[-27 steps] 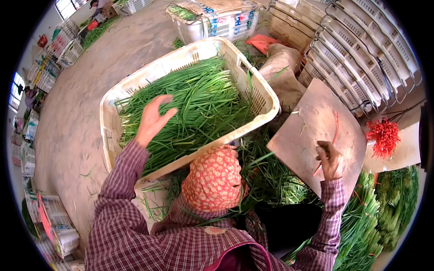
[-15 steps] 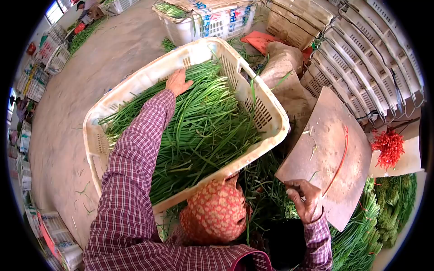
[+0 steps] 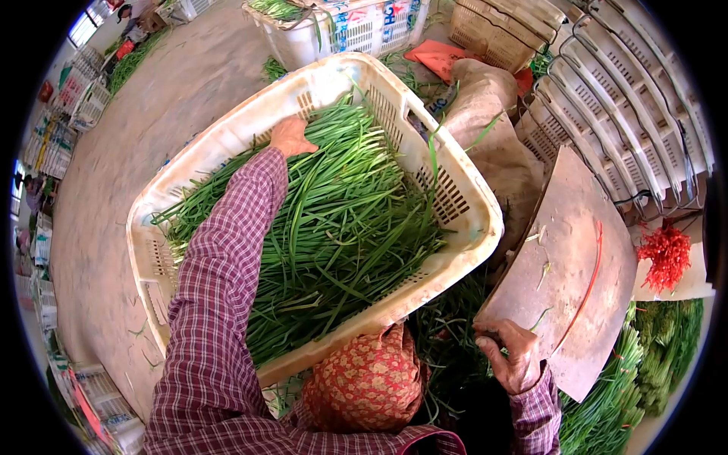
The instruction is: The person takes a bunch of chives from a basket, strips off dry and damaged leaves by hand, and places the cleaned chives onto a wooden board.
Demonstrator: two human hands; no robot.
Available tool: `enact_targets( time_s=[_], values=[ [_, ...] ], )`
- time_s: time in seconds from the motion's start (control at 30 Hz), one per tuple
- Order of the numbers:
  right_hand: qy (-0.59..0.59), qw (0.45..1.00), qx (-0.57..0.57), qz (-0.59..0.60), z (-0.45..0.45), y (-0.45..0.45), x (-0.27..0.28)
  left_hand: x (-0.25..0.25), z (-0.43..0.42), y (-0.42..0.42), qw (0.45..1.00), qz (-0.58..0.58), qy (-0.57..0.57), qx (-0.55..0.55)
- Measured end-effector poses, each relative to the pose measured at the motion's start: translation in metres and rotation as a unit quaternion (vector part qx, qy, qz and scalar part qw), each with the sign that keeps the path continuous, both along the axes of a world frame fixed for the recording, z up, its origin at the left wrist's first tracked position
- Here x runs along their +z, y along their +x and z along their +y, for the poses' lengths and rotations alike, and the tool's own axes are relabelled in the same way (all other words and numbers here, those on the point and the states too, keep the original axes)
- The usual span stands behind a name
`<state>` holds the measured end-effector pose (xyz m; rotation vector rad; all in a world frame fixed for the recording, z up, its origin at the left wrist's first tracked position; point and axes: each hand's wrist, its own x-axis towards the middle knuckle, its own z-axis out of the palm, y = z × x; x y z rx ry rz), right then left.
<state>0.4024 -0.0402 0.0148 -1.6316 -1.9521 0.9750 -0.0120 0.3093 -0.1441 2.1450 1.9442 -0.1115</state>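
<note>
My left hand (image 3: pixel 290 137) reaches into a large off-white plastic basket (image 3: pixel 470 250) of long green garlic chives (image 3: pixel 334 205). Its thumb points right over the pale stem ends, and the other fingers are curled down among the chives, partly hidden. At the lower right, my right hand (image 3: pixel 514 354) is beside the lower left edge of a tan board (image 3: pixel 569 265). Those fingers are bent toward the thumb, and I cannot make out what, if anything, is between them. A thin red strip (image 3: pixel 588 288) lies on the board.
A rounded red floral cloth shape (image 3: pixel 364 379) sits below the basket. Stacked white crates (image 3: pixel 614 114) stand at right, above a bunch of red ties (image 3: pixel 663 258). More green bundles (image 3: pixel 607 402) lie at lower right. A filled white crate (image 3: pixel 341 34) stands beyond the basket.
The view has shifted slightly, so the board and my right hand appear a little lower and farther right. My left hand stays at the same part of the chives, its fingers less visible.
</note>
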Motion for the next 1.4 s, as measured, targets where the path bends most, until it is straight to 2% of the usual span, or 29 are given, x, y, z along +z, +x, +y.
enact_targets(
  time_s=[0.03,0.13,0.17,0.2,0.27,0.3,0.47,0.53,0.57,0.6,0.67,0.7,0.73,0.8,0.83,1.0,1.07,1.1,1.2,1.23,1.27,1.33,1.37,1.4],
  values=[
    [0.0,1.0,-0.001,0.001,0.001,-0.001,0.0,0.002,-0.005,0.001,0.998,0.007,0.049,-0.027],
    [0.002,1.0,0.01,-0.008,0.002,-0.002,-0.001,0.004,-0.013,0.002,0.995,-0.026,0.079,-0.063],
    [0.0,1.0,0.01,-0.008,0.003,-0.003,-0.002,-0.017,-0.005,-0.007,0.993,-0.105,0.041,-0.038],
    [0.0,1.0,0.01,-0.007,0.004,-0.003,-0.002,-0.015,-0.01,-0.006,0.993,-0.105,0.042,-0.038],
    [0.006,1.0,0.005,-0.01,0.005,-0.005,-0.003,-0.01,-0.019,-0.002,0.982,-0.182,0.011,0.057],
    [0.009,1.0,0.0,-0.014,0.004,-0.004,-0.003,0.002,-0.018,0.002,0.976,-0.189,-0.061,0.089],
    [0.01,1.0,-0.002,-0.014,0.009,-0.002,-0.006,0.013,-0.017,0.001,0.986,-0.141,-0.029,0.089],
    [0.019,1.0,-0.005,-0.017,0.012,-0.002,-0.004,0.022,-0.023,-0.018,0.935,-0.353,-0.021,0.023],
    [0.027,1.0,-0.007,-0.013,0.014,-0.003,-0.002,0.028,-0.031,-0.026,0.935,-0.349,0.052,0.024],
    [0.035,0.999,-0.008,-0.009,0.017,-0.005,0.001,0.039,-0.041,-0.032,0.936,-0.346,0.055,0.026],
    [0.021,1.0,0.0,-0.003,0.029,-0.011,0.006,0.061,-0.057,-0.047,0.876,-0.47,0.039,0.1],
    [0.018,1.0,0.004,0.018,0.038,-0.017,0.009,0.058,-0.059,-0.065,0.849,-0.517,0.061,0.091],
    [0.015,0.999,0.008,0.038,0.05,-0.024,0.013,0.067,-0.066,-0.069,0.85,-0.514,0.066,0.093],
    [0.129,0.988,0.08,0.015,0.083,-0.039,0.002,0.085,-0.082,-0.078,0.807,-0.572,0.033,0.141],
    [0.154,0.984,0.089,0.005,0.098,-0.052,-0.002,0.085,-0.086,-0.086,0.803,-0.577,0.041,0.139],
    [0.21,0.97,0.112,0.049,0.156,-0.142,-0.015,0.14,-0.118,-0.081,0.763,-0.638,0.03,0.104],
    [0.231,0.961,0.109,0.111,0.165,-0.176,-0.002,0.184,-0.135,-0.07,0.754,-0.654,0.02,0.061],
    [0.25,0.953,0.103,0.133,0.168,-0.192,0.001,0.203,-0.145,-0.062,0.746,-0.661,0.04,0.074],
    [0.275,0.941,0.097,0.174,0.172,-0.226,0.022,0.272,-0.179,-0.039,0.775,-0.622,0.094,0.056],
    [0.272,0.936,0.096,0.202,0.169,-0.234,0.031,0.283,-0.179,-0.04,0.756,-0.649,0.087,0.006],
    [0.268,0.931,0.097,0.229,0.164,-0.24,0.039,0.291,-0.183,-0.038,0.756,-0.648,0.091,0.003],
    [0.279,0.92,0.103,0.254,0.156,-0.251,0.053,0.311,-0.19,-0.026,0.713,-0.691,0.107,-0.053],
    [0.29,0.91,0.109,0.276,0.15,-0.253,0.059,0.319,-0.195,-0.018,0.714,-0.689,0.11,-0.058],
    [0.305,0.898,0.115,0.297,0.144,-0.253,0.07,0.328,-0.199,-0.008,0.677,-0.725,0.082,-0.1]
  ],
)
